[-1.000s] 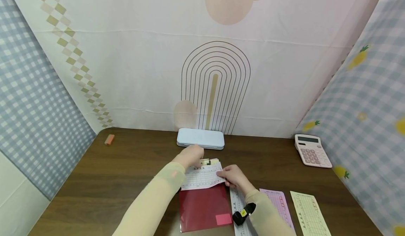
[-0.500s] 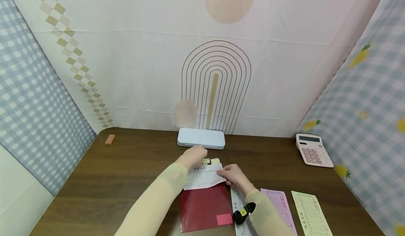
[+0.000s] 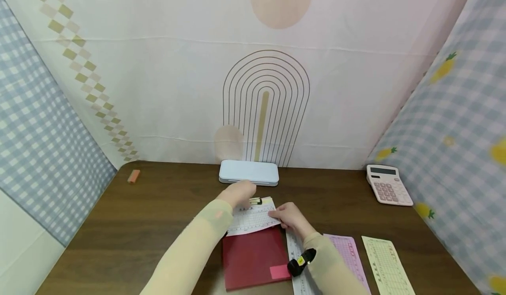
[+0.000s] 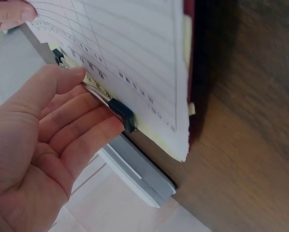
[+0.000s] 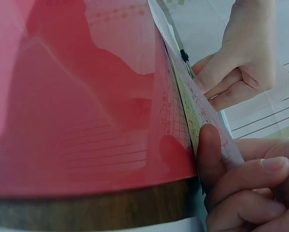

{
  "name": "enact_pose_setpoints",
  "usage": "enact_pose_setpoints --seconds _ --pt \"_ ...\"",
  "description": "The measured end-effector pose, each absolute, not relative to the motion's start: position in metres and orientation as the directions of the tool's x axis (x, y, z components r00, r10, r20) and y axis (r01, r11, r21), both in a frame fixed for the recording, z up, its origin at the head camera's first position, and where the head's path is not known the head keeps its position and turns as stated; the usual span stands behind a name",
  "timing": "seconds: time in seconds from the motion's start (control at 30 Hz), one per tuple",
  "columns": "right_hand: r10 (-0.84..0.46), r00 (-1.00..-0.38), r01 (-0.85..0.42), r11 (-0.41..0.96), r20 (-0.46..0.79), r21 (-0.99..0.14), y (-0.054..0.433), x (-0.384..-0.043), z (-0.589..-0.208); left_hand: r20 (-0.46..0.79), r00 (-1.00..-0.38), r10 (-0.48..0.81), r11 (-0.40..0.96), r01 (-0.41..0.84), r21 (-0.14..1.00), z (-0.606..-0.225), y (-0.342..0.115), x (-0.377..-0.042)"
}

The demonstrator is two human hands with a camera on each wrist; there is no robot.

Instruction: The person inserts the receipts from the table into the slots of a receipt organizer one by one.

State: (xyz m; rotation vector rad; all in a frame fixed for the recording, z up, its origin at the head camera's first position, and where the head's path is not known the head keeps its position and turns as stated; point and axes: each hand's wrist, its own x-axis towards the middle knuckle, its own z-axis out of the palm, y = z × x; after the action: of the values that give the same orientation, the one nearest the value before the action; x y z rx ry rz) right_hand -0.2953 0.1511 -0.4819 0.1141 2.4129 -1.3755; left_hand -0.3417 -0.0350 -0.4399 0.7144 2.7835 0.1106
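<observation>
— Hardly anything has moved since half a second ago; both hands keep their places.
— Holding what?
— Left hand's (image 3: 239, 194) fingers pinch the clip (image 3: 257, 201) at the far end of the red folder (image 3: 254, 257); right hand's (image 3: 290, 216) pinch the white sheet (image 3: 253, 219) over it.
— And the folder?
— On the table (image 3: 158, 233), nearer than the blue case (image 3: 249, 171).

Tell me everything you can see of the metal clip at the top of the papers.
The metal clip looks slim and shiny, with wire-like bars between two black ends. It lies along the top edge of the white sheet, towards the far end of the red folder. The left hand pinches it, thumb on one side, fingers on the other. Whether it clamps the papers tightly, I cannot tell.
</observation>
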Motion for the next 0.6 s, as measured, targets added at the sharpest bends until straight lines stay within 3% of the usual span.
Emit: enact_pose_setpoints --seconds 0.6 --pt "-0.066 -0.941 0.244 0.545 -0.331 -0.802 0.1471 -0.3005 -0.4836 -0.217 -0.838 0.501 0.865 0.495 0.085 -0.4393 -0.0329 -0.3409"
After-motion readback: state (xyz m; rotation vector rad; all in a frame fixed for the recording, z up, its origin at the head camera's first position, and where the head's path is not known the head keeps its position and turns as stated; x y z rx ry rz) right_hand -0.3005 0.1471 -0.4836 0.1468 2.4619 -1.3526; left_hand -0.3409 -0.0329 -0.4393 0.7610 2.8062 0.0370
